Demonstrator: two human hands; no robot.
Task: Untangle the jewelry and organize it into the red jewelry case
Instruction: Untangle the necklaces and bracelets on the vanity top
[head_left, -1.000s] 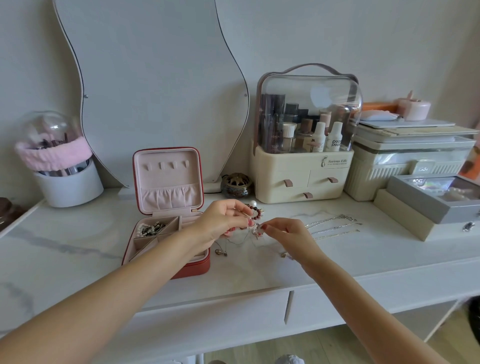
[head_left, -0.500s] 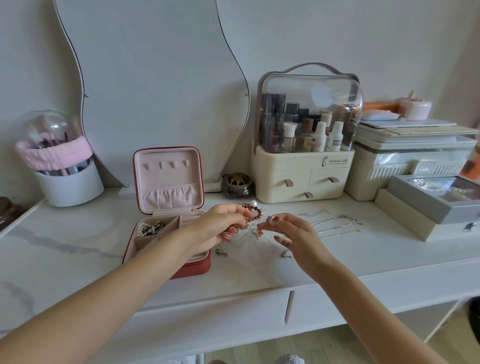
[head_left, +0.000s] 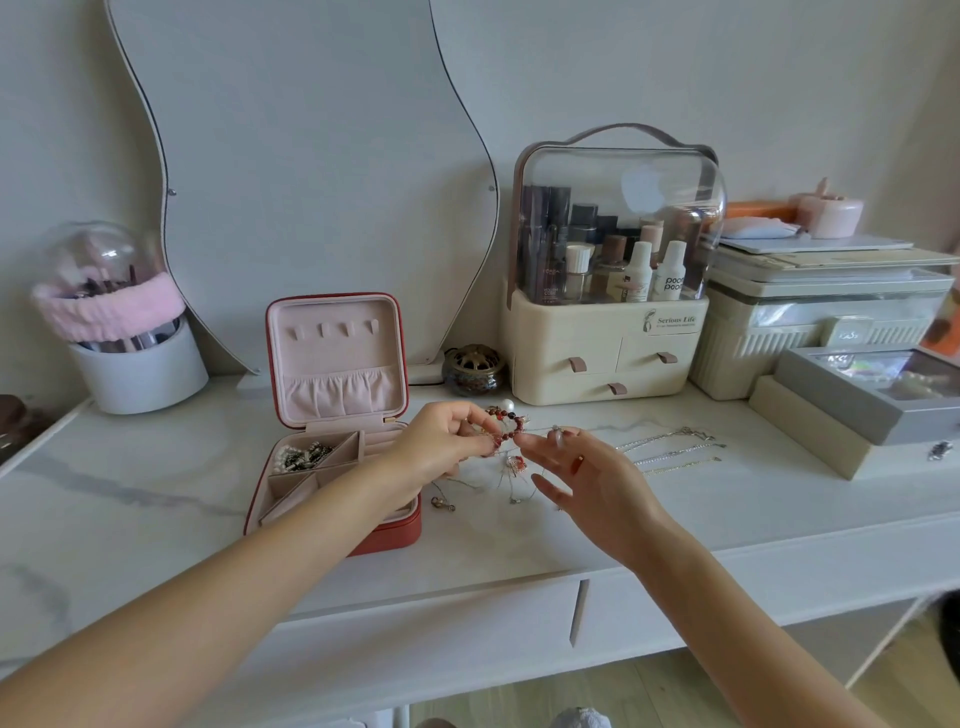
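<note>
Left hand (head_left: 441, 447) pinches the beaded bracelet (head_left: 506, 427), its loop upright

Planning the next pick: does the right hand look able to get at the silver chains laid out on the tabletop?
Probably yes. The right hand holds nothing, its fingers spread, and the silver chains lie just beside it on bare tabletop with nothing between.

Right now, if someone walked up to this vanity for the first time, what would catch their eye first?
Probably the two hands at the centre: the left hand pinches a dark red beaded bracelet tangled with thin chains, while the right hand reaches in with fingers spread. Just left of them sits the open red jewelry case with pink lining, dark and pearl pieces already in one compartment. Behind stands the cream cosmetics organizer with a clear domed lid.
</note>
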